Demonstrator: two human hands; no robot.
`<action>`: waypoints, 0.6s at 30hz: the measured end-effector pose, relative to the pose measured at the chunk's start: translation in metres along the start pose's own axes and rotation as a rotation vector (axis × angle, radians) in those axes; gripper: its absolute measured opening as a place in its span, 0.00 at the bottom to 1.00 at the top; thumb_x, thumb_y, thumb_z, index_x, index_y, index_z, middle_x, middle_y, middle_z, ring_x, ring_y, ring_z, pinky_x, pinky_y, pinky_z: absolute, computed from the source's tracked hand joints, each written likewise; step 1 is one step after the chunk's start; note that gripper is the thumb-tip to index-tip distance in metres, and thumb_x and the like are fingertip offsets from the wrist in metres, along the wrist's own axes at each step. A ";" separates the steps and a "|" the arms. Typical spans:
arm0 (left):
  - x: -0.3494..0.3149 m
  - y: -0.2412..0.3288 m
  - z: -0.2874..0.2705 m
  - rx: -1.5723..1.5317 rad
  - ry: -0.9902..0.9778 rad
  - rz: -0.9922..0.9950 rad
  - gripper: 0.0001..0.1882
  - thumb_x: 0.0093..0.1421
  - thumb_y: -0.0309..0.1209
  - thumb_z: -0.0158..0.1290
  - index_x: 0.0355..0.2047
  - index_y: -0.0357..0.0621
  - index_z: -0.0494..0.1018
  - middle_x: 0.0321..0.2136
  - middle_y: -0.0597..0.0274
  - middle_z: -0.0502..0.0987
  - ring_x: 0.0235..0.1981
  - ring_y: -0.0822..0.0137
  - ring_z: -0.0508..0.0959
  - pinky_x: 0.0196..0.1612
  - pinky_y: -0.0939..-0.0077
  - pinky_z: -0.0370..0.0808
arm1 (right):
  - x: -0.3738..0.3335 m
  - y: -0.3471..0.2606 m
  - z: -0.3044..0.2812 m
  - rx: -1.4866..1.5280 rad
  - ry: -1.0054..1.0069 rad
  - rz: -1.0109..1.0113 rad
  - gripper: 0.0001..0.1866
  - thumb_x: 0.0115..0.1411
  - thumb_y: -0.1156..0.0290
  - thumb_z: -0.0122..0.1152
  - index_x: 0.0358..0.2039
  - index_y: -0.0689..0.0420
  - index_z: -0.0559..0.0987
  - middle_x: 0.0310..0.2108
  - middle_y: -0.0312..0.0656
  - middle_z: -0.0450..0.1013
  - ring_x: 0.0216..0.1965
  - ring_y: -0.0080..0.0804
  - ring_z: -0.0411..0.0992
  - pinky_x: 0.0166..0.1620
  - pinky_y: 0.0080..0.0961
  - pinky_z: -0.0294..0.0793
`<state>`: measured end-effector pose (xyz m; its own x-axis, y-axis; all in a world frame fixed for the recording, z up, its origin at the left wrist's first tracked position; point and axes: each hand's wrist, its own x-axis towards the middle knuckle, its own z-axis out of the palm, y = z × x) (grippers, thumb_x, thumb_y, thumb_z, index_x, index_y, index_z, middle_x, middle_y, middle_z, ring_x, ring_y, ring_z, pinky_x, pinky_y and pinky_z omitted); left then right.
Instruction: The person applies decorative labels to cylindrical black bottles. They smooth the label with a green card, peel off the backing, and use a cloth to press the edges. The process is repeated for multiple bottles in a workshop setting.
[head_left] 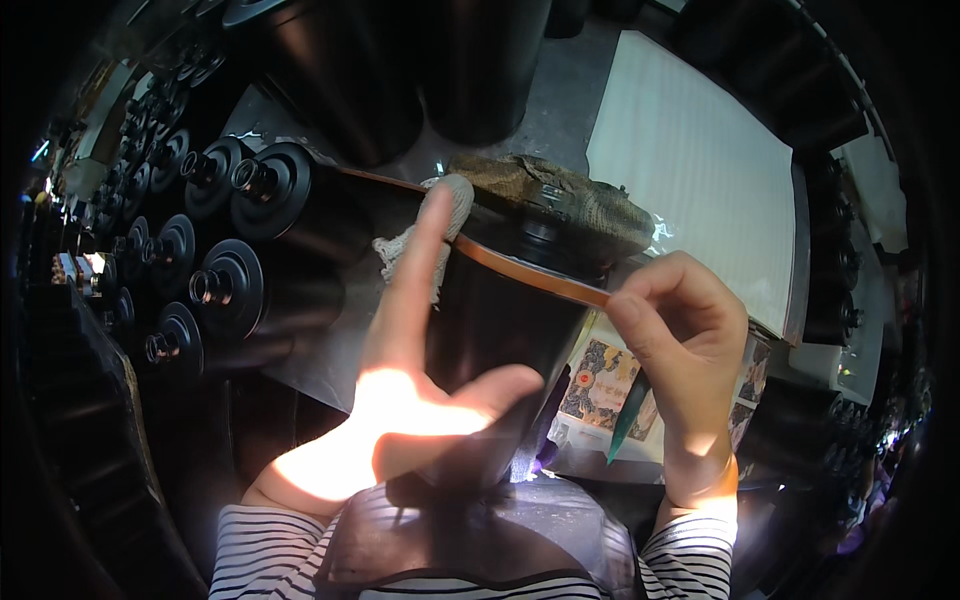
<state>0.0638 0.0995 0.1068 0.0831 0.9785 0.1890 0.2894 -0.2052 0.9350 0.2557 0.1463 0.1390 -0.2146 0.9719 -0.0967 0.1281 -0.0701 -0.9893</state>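
A black cylinder [500, 320] stands in front of my lap, its upper end away from me. Around that end curves a thin orange-brown strip [530, 270]. My right hand [685, 335] pinches the strip's near-right end between thumb and forefinger. A green pointed piece [628, 420] sticks down below that hand; whether the hand holds it is unclear. My left hand [415, 370] lies along the cylinder's left side, forefinger stretched to the strip and thumb spread over the cylinder. White knitted cloth [460, 205] shows at its fingertips; the other fingers are mostly hidden.
A rough brown, bark-like bundle [550, 195] lies just beyond the cylinder. Several black cylinders with round-necked ends [235, 285] are stacked at left. Large dark cylinders [480, 70] stand at the back. A pale sheet [690, 170] and a printed card [600, 385] lie to the right.
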 end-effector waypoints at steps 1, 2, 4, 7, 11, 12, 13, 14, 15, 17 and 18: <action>-0.001 -0.006 0.003 -0.274 0.076 -0.090 0.43 0.49 0.34 0.61 0.62 0.40 0.51 0.60 0.42 0.53 0.62 0.46 0.53 0.62 0.56 0.50 | 0.002 0.002 0.001 -0.023 -0.017 -0.054 0.04 0.52 0.77 0.63 0.26 0.62 0.76 0.21 0.30 0.69 0.22 0.11 0.63 0.27 0.09 0.60; -0.004 -0.012 0.005 -0.347 0.102 -0.069 0.41 0.50 0.34 0.61 0.61 0.40 0.54 0.59 0.44 0.57 0.62 0.45 0.53 0.61 0.53 0.51 | 0.004 0.003 0.001 -0.047 -0.033 -0.108 0.04 0.51 0.77 0.64 0.26 0.62 0.76 0.21 0.30 0.70 0.22 0.11 0.63 0.27 0.09 0.61; -0.003 -0.007 -0.002 0.055 0.034 0.059 0.35 0.51 0.32 0.59 0.58 0.41 0.60 0.55 0.45 0.63 0.62 0.47 0.55 0.61 0.47 0.49 | 0.006 0.005 0.000 -0.036 -0.025 -0.094 0.04 0.51 0.77 0.64 0.25 0.62 0.76 0.21 0.30 0.70 0.22 0.11 0.64 0.27 0.09 0.61; 0.003 0.010 0.000 0.415 -0.010 0.184 0.24 0.56 0.31 0.54 0.54 0.51 0.66 0.48 0.48 0.71 0.60 0.48 0.59 0.60 0.41 0.47 | 0.009 0.009 -0.002 -0.036 -0.032 -0.069 0.04 0.51 0.77 0.64 0.26 0.62 0.76 0.22 0.31 0.70 0.22 0.12 0.64 0.27 0.09 0.61; 0.004 0.010 0.011 0.698 -0.040 0.289 0.22 0.56 0.28 0.52 0.52 0.58 0.68 0.44 0.55 0.73 0.58 0.49 0.61 0.58 0.34 0.44 | 0.013 0.012 -0.004 -0.036 -0.029 -0.074 0.04 0.52 0.77 0.63 0.27 0.62 0.76 0.22 0.31 0.70 0.23 0.12 0.64 0.27 0.09 0.62; 0.005 0.010 0.014 0.738 -0.046 0.293 0.22 0.54 0.26 0.53 0.50 0.61 0.70 0.43 0.58 0.74 0.57 0.51 0.62 0.57 0.31 0.43 | 0.012 0.013 -0.005 -0.037 -0.026 -0.071 0.04 0.52 0.77 0.63 0.28 0.63 0.76 0.22 0.31 0.70 0.23 0.12 0.64 0.27 0.09 0.62; 0.008 0.020 0.014 0.762 -0.063 0.271 0.22 0.53 0.26 0.53 0.49 0.63 0.72 0.41 0.61 0.75 0.56 0.52 0.63 0.57 0.30 0.42 | 0.010 0.013 -0.004 -0.020 -0.009 -0.069 0.04 0.53 0.77 0.62 0.28 0.63 0.76 0.22 0.31 0.70 0.23 0.12 0.64 0.27 0.09 0.62; 0.010 0.026 0.013 0.797 -0.082 0.269 0.22 0.52 0.26 0.53 0.48 0.61 0.72 0.41 0.60 0.75 0.57 0.51 0.63 0.57 0.30 0.41 | 0.008 0.015 -0.003 -0.003 0.008 -0.067 0.04 0.54 0.77 0.61 0.29 0.63 0.76 0.23 0.31 0.70 0.23 0.12 0.65 0.27 0.10 0.62; 0.012 0.030 0.014 0.805 -0.124 0.271 0.22 0.51 0.26 0.53 0.48 0.59 0.73 0.42 0.59 0.75 0.57 0.51 0.62 0.57 0.30 0.40 | 0.005 0.015 -0.002 0.014 0.025 -0.065 0.04 0.55 0.76 0.60 0.30 0.63 0.76 0.23 0.32 0.70 0.23 0.12 0.65 0.27 0.10 0.63; 0.018 0.037 0.013 0.739 -0.215 0.274 0.22 0.50 0.26 0.52 0.47 0.56 0.74 0.43 0.57 0.75 0.58 0.51 0.61 0.57 0.31 0.39 | 0.001 0.005 -0.003 0.058 0.023 0.038 0.05 0.57 0.75 0.58 0.31 0.64 0.76 0.23 0.32 0.70 0.24 0.13 0.65 0.27 0.10 0.63; 0.017 0.035 0.009 0.670 -0.190 0.264 0.26 0.49 0.31 0.55 0.52 0.50 0.69 0.49 0.49 0.68 0.59 0.48 0.59 0.60 0.38 0.40 | -0.001 0.000 -0.003 0.081 0.022 0.090 0.05 0.58 0.74 0.57 0.31 0.64 0.76 0.24 0.32 0.70 0.24 0.13 0.65 0.27 0.10 0.63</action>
<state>0.0837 0.1086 0.1396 0.3760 0.8863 0.2703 0.7517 -0.4623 0.4704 0.2592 0.1464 0.1394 -0.1848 0.9655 -0.1836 0.0675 -0.1739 -0.9825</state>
